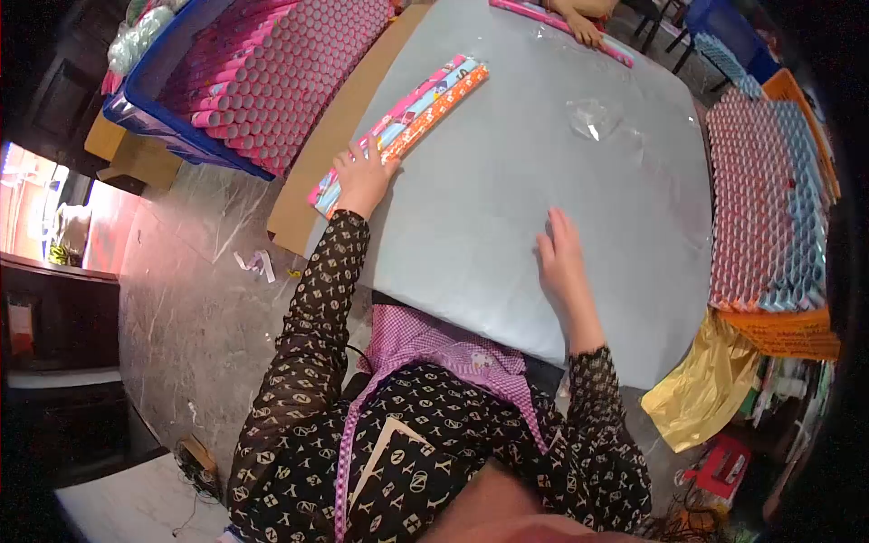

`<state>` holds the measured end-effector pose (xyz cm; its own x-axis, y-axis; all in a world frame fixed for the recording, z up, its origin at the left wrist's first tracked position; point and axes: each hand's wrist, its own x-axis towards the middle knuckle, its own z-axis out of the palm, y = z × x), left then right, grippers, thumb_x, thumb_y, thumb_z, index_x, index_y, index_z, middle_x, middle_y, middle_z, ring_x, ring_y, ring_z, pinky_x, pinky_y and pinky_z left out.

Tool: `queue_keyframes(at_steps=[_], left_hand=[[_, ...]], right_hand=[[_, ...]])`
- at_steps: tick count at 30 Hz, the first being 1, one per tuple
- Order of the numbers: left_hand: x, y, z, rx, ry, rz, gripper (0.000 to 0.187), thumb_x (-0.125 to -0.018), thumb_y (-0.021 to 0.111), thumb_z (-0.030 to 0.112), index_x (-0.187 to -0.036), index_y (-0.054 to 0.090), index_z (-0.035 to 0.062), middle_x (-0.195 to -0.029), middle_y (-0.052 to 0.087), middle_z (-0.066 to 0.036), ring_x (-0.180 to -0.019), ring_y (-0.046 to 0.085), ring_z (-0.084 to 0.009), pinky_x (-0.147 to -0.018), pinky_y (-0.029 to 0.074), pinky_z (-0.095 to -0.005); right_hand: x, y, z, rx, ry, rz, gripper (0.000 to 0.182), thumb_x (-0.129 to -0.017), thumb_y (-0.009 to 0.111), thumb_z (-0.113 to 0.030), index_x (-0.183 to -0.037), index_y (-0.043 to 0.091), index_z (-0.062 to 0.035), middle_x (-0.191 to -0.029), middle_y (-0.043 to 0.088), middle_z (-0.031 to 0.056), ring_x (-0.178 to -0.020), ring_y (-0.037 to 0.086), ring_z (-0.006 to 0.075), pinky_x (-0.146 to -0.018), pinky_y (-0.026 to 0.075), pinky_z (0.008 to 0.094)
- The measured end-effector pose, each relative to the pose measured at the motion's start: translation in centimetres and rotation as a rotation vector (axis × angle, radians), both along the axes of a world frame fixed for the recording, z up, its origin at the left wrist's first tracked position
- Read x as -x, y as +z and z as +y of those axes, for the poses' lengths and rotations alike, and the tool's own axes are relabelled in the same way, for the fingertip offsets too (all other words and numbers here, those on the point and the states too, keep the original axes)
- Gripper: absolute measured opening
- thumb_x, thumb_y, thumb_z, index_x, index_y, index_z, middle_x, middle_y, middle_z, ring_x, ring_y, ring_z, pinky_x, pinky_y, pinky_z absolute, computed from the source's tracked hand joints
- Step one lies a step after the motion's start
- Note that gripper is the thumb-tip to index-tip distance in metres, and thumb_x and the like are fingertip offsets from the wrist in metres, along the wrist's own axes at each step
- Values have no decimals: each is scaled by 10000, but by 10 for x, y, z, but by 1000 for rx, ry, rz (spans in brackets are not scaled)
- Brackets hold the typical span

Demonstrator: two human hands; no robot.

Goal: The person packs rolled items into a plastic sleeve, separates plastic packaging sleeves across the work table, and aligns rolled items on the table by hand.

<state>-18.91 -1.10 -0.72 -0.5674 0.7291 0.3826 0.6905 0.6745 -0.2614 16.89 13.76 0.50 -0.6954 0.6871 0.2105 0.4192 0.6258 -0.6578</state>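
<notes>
**Inspector:** Nearest the camera, on the table's front edge, what do you log?

**Operator:** I log the right hand (561, 258) lying flat on the grey sheet (489, 271). Its fingers are pressed together, its palm is down, and it holds nothing. A gold foil heap (701, 385) sits off the table corner beside it, untouched.

**Inspector:** And the left?

**Operator:** The left hand (362, 176) is further out, laid over the near end of a bundle of wrapping-paper rolls (412, 109). The fingers are curved over the top roll, steadying it rather than lifting it. I cannot tell whether the thumb is tucked underneath. The bundle lies slantwise at the sheet's left edge, partly over a brown cardboard strip (330, 136).

**Inspector:** Step in hand?

**Operator:** My judgement is that the rolls are gathered and aligned on the sheet, with nothing wrapped around them yet. The next move calls for a firmer grip with the left hand, so the rolls stay together as one bundle. The right hand is free to help.

**Inspector:** Beyond that?

**Operator:** A crumpled scrap of clear film (593, 118) lies mid-table, well apart from both hands. A blue crate of stacked rolls (262, 77) stands far left, and a second stack (765, 199) stands right. At the far edge, another person's hand (584, 29) rests on a pink roll (534, 14).
</notes>
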Motion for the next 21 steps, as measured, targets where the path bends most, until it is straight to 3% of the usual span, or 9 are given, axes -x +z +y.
queue_keyframes(at_steps=[5, 7, 11, 14, 19, 21], left_hand=[[16, -1, 33, -29, 52, -65, 739, -926, 435, 581, -1430, 373, 45, -1267, 509, -276, -1052, 549, -433, -879, 389, -546], [23, -3, 47, -29, 94, -18, 753, -892, 477, 604, -1378, 446, 29, -1198, 543, -301, -1023, 551, -421, -875, 395, -531], [38, -5, 76, -73, 123, -42, 758, -887, 490, 601, -1371, 441, 21, -1203, 535, -309, -1025, 548, -425, -877, 392, -528], [46, -6, 100, -108, 160, -90, 766, -884, 494, 603, -1372, 434, 16, -1216, 522, -318, -1052, 535, -450, -901, 376, -554], [52, -7, 125, -120, 214, -129, 804, -884, 494, 602, -1414, 368, 11, -1263, 469, -358, -1157, 457, -532, -975, 284, -648], [56, -11, 132, -144, 203, -69, 799, -887, 492, 601, -1409, 372, 8, -1214, 491, -360, -1101, 491, -540, -942, 305, -661]], right_hand=[[-42, 12, -34, -51, -75, -72, 483, -912, 530, -150, -1343, 433, 45, -1397, 424, 260, -1298, 391, 400, -1090, 315, 435], [-54, 14, -42, -1, -154, -114, 506, -902, 554, -159, -1343, 425, 53, -1405, 411, 268, -1305, 381, 409, -1102, 298, 451], [-68, 0, -50, -54, -154, -182, 494, -885, 565, -144, -1322, 443, 52, -1395, 416, 269, -1290, 388, 426, -1090, 304, 471], [-70, -24, -54, -288, -120, -168, 441, -859, 570, -107, -1263, 485, 46, -1378, 418, 259, -1269, 390, 440, -1053, 326, 503], [-67, -21, -53, -274, -128, -204, 474, -845, 606, -125, -1274, 486, 37, -1389, 409, 250, -1274, 391, 429, -1048, 330, 511], [-67, -22, -52, -284, -128, -197, 478, -841, 606, -122, -1274, 486, 40, -1383, 416, 253, -1269, 394, 433, -1044, 332, 514]])
